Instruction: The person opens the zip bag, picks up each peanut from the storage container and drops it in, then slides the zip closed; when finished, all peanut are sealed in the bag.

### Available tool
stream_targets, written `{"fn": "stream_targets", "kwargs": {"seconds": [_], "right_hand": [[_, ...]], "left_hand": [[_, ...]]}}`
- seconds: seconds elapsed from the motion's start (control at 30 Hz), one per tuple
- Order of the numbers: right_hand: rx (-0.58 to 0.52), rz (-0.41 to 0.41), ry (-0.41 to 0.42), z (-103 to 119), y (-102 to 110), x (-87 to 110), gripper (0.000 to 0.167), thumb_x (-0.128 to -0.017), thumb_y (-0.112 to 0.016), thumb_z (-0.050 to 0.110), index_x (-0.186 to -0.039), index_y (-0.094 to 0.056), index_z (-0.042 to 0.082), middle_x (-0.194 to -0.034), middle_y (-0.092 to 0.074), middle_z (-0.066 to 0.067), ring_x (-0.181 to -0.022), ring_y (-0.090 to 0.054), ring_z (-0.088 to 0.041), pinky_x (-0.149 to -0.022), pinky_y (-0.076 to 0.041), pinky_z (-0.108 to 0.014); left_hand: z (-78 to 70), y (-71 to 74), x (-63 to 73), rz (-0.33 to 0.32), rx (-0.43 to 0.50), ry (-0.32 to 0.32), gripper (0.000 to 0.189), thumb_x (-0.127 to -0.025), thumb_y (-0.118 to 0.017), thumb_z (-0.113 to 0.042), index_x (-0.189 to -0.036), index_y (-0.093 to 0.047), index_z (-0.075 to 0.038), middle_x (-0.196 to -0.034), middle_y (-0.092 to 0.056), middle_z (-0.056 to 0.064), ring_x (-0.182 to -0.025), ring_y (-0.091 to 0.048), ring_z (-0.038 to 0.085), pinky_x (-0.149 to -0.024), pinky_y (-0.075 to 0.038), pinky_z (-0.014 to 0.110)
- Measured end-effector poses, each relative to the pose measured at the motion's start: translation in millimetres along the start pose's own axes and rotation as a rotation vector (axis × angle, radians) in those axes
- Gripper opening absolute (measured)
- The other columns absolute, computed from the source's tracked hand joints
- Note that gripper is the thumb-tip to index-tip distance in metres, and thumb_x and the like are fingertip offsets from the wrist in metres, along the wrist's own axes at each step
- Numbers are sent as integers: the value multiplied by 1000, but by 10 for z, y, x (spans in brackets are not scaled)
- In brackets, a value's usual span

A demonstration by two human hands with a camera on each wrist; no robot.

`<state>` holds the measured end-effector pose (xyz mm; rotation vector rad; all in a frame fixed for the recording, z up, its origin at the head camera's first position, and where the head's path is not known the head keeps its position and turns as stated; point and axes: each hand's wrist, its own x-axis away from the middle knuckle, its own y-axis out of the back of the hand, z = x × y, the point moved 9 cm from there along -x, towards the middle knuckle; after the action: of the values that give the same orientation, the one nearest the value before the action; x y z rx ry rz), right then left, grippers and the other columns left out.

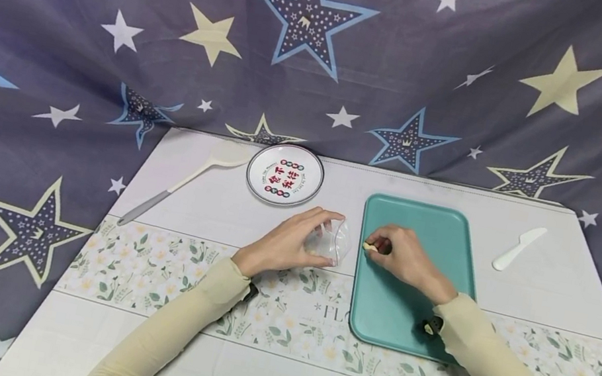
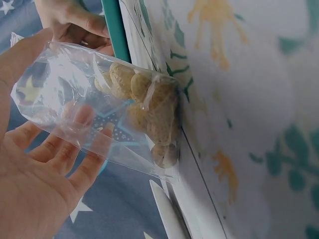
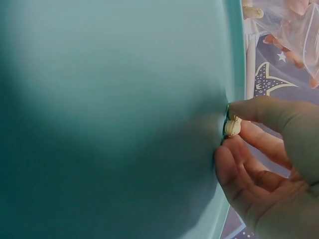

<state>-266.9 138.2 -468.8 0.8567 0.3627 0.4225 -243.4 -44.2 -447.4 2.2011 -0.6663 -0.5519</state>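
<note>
A clear plastic bag [image 2: 60,79] stands on the table with several peanuts in shells [image 2: 162,109] gathered at its bottom. My left hand [image 1: 288,239] holds the bag from the side, thumb on one edge and fingers round the other, its mouth spread. Just right of it, my right hand [image 1: 406,257] is over the left part of a teal tray [image 1: 388,311]. Between thumb and fingers it pinches one peanut [image 3: 232,127], close to the tray's surface by the left rim. The fingers partly cover that peanut.
Behind the left hand lies a white plate [image 1: 291,176] with red lettering. A cream spoon with a grey handle [image 1: 143,207] is at the left. To the tray's right rests a white knife [image 1: 516,249]. A star-patterned cloth [image 1: 351,109] hangs along the table's back edge.
</note>
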Motion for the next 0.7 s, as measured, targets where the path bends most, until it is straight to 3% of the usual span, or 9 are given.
{"fn": "stream_targets", "kwargs": {"seconds": [0.7], "right_hand": [[-35, -42, -27, -26, -24, 31, 9, -89, -81, 6, -97, -78, 3, -89, -74, -8, -76, -67, -14, -70, -58, -28]], "left_hand": [[24, -20, -5, -5, 15, -12, 83, -84, -88, -38, -154, -47, -19, -146, -60, 6, -119, -64, 21, -103, -55, 39]]}}
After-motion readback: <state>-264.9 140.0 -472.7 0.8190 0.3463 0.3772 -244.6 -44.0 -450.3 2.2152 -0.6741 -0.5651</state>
